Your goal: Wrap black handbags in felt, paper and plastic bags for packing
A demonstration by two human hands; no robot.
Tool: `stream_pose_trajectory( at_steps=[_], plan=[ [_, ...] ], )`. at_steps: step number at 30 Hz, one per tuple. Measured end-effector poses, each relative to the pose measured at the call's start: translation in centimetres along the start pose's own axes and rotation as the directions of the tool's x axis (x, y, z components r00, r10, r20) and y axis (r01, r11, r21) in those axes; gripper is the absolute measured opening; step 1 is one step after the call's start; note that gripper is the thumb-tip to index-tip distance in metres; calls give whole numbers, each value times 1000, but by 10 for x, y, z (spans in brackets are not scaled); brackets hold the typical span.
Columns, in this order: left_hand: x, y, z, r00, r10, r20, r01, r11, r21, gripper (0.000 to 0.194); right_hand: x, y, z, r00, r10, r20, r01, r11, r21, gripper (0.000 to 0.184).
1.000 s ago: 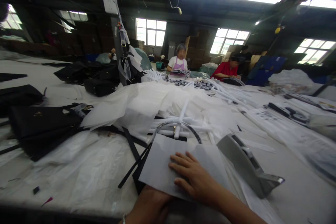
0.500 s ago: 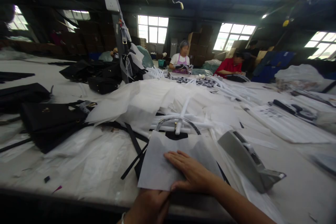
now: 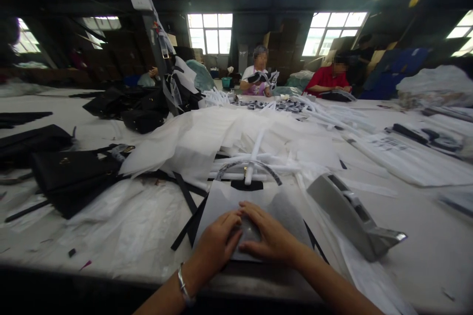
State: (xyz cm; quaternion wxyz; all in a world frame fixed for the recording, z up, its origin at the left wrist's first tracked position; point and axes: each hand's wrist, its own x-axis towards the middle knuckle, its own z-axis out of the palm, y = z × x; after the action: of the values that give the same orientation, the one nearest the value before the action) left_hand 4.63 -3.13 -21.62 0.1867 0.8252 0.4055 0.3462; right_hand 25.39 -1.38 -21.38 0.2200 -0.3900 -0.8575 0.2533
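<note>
A whitish foam-like sheet [image 3: 218, 202] lies over a black handbag [image 3: 247, 185] in front of me. Above its top edge, the bag's wrapped handle [image 3: 275, 173] arches up. My left hand [image 3: 218, 238], with a silver bracelet at the wrist, rests on the sheet, fingers bent and thumb apart. Beside it my right hand [image 3: 271, 236] lies on the sheet, fingers stretched and thumb apart. Between the hands a small shiny spot shows on the sheet; I cannot make out what it is. To the right stands a grey tape dispenser [image 3: 343, 216].
A pile of white sheets [image 3: 199, 135] and white foam tubes [image 3: 254, 150] lies beyond the bag. Another black handbag [image 3: 74, 174] sits left, near crumpled clear plastic [image 3: 136, 226]. A post [image 3: 157, 44] rises behind. Two people [image 3: 254, 76] work across the table.
My left hand has come from under the sheet's near edge up onto its top, beside my right hand. The right hand stays on the sheet. The view has shifted slightly.
</note>
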Motion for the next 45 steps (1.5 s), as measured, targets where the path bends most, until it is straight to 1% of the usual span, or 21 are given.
stream_pose_trajectory(
  at_steps=[2, 4, 6, 8, 11, 14, 16, 19, 24, 28, 34, 38, 45],
  plan=[
    [-6, -11, 5, 1000, -15, -2, 15, 1000, 14, 30, -6, -2, -6, 994, 38, -106, -40, 999, -14, 46],
    [-12, -14, 7, 1000, -9, 18, 9, 1000, 18, 34, -13, -1, -11, 982, -3, -187, -9, 998, -66, 23],
    [-15, -15, 6, 998, 34, 52, -36, 999, 26, 34, -19, 2, -12, 970, -86, -229, 61, 992, -114, 16],
    [-16, -16, 5, 992, 98, 79, -102, 994, 50, 32, -22, 7, -10, 960, -140, -241, 111, 985, -130, 16],
    [-17, -21, 5, 984, 156, 83, -166, 979, 118, 34, -21, 11, -3, 955, -171, -243, 141, 980, -139, 18],
    [-17, -23, 5, 984, 157, 83, -169, 971, 168, 35, -16, 11, 0, 949, -208, -235, 176, 973, -151, 19],
    [-17, -22, 5, 986, 146, 80, -159, 971, 179, 33, -15, 11, 1, 949, -211, -233, 180, 973, -147, 18],
    [-16, -20, 7, 985, 165, 47, -172, 965, 200, 30, -15, 13, 3, 944, -214, -249, 184, 973, -140, 15],
    [-14, -20, 10, 980, 197, 3, -193, 960, 202, 27, -16, 16, 6, 897, -324, -300, 270, 940, -206, 11],
    [-14, -20, 10, 980, 200, -26, -192, 966, 174, 26, -15, 15, 5, 874, -387, -293, 310, 909, -277, 13],
    [-15, -22, 13, 983, 177, -42, -168, 971, 169, 25, -15, 17, 6, 895, -376, -239, 298, 905, -304, 15],
    [-17, -23, 14, 986, 162, -31, -155, 975, 158, 24, -14, 16, 8, 896, -376, -238, 285, 895, -342, 16],
    [-15, -20, 14, 989, 148, -27, -143, 980, 138, 22, -11, 10, 6, 934, -292, -205, 211, 916, -341, 17]
  ],
)
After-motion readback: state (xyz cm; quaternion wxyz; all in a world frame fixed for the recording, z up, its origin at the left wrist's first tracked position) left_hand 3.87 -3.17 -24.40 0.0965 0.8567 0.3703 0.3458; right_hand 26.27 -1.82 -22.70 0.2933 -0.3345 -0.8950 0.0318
